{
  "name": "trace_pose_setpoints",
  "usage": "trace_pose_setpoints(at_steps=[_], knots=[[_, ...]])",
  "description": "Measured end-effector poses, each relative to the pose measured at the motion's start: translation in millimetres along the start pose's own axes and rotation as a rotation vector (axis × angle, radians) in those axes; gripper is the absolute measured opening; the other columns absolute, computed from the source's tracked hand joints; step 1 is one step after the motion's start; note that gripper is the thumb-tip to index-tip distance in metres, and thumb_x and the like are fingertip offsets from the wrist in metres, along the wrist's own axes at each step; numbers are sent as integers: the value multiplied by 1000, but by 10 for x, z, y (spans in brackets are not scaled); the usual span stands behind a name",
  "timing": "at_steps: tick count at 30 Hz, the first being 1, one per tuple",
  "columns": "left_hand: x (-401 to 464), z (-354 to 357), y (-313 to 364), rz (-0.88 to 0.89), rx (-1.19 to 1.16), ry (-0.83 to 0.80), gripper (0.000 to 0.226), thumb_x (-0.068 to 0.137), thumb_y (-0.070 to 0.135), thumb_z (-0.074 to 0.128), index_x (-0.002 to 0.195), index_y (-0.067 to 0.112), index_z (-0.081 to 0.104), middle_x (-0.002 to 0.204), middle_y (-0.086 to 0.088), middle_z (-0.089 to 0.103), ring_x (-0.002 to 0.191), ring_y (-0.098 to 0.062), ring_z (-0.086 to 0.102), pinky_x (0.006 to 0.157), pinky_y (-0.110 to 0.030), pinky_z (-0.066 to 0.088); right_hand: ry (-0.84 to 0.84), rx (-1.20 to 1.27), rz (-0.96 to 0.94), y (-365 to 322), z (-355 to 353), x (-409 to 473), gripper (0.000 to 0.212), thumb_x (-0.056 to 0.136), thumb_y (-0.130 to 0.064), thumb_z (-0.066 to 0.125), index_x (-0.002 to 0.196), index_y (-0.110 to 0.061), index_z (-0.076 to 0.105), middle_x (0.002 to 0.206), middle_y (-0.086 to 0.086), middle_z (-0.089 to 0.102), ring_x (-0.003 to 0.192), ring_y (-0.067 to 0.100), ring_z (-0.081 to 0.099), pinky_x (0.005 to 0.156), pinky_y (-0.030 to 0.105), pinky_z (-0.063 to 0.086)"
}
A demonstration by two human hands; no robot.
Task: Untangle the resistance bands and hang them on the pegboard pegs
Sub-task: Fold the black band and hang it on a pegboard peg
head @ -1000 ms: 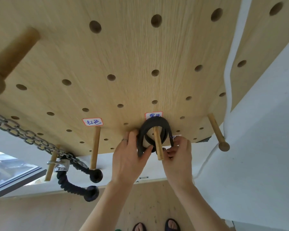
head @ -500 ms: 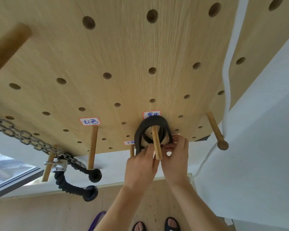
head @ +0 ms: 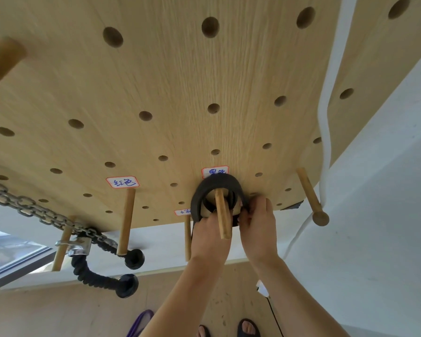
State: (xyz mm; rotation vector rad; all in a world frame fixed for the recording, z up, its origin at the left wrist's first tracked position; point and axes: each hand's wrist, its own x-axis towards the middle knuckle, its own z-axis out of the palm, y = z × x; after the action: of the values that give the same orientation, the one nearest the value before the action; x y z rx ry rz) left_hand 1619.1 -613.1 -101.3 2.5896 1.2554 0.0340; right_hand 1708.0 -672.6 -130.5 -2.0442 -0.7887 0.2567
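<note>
A black resistance band (head: 206, 190) loops over a wooden peg (head: 223, 215) on the light wooden pegboard (head: 180, 81), just under a white label (head: 215, 171). My left hand (head: 208, 235) grips the band's left lower part beside the peg. My right hand (head: 258, 227) pinches the band's right lower part. Both hands sit under the peg, close together, and hide the band's bottom. A purple band (head: 141, 322) lies on the floor below.
A bare peg (head: 125, 222) under another label (head: 122, 182) stands to the left. A chain (head: 34, 210) with a black rope handle (head: 100, 276) hangs at far left. Another peg (head: 311, 198) and a white cord (head: 326, 117) are at right. My feet (head: 229, 329) show below.
My left hand has moved right, closer to the peg and my right hand. The band now sits closer against the board around the peg. The view has shifted slightly.
</note>
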Motion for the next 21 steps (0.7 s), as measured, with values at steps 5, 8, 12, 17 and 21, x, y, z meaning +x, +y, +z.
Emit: trace_pose_setpoints(at_steps=[5, 8, 12, 17, 21], knots=[[-40, -40, -11, 16, -111, 47, 17, 106, 18, 44, 113, 15, 59, 99, -4, 73, 88, -26, 71, 76, -31, 49, -6, 60, 59, -31, 12, -39, 25, 92, -1, 64, 109, -11, 48, 110, 4, 50, 79, 14, 58, 67, 23, 53], [-183, -63, -109, 23, -223, 131, 16, 103, 25, 49, 111, 16, 61, 83, -4, 72, 75, -31, 69, 62, -34, 52, 81, 135, 97, -128, 4, -196, 26, 89, -1, 65, 104, -12, 47, 101, 3, 53, 79, 15, 59, 63, 25, 49], [-466, -65, -386, 70, -271, 291, 17, 95, 31, 66, 93, 19, 54, 58, 6, 56, 48, -29, 56, 46, -29, 42, 22, 126, 34, -231, 115, -449, 18, 87, -10, 71, 95, -16, 56, 85, -9, 58, 73, 8, 59, 63, 23, 52], [-441, -227, -600, -142, -348, 356, 29, 95, 45, 61, 95, 26, 39, 63, 13, 48, 54, -19, 53, 52, -32, 43, 64, 48, -245, -342, 305, -460, 19, 82, -2, 80, 94, -8, 67, 75, -3, 67, 58, 10, 63, 55, 17, 53], [-348, -352, -624, -90, -324, 378, 8, 103, 31, 50, 103, 23, 46, 87, 7, 58, 69, -25, 57, 57, -36, 43, 92, -5, -297, -357, 372, -359, 20, 82, 2, 79, 93, -7, 65, 75, 4, 69, 56, 19, 66, 50, 25, 57]])
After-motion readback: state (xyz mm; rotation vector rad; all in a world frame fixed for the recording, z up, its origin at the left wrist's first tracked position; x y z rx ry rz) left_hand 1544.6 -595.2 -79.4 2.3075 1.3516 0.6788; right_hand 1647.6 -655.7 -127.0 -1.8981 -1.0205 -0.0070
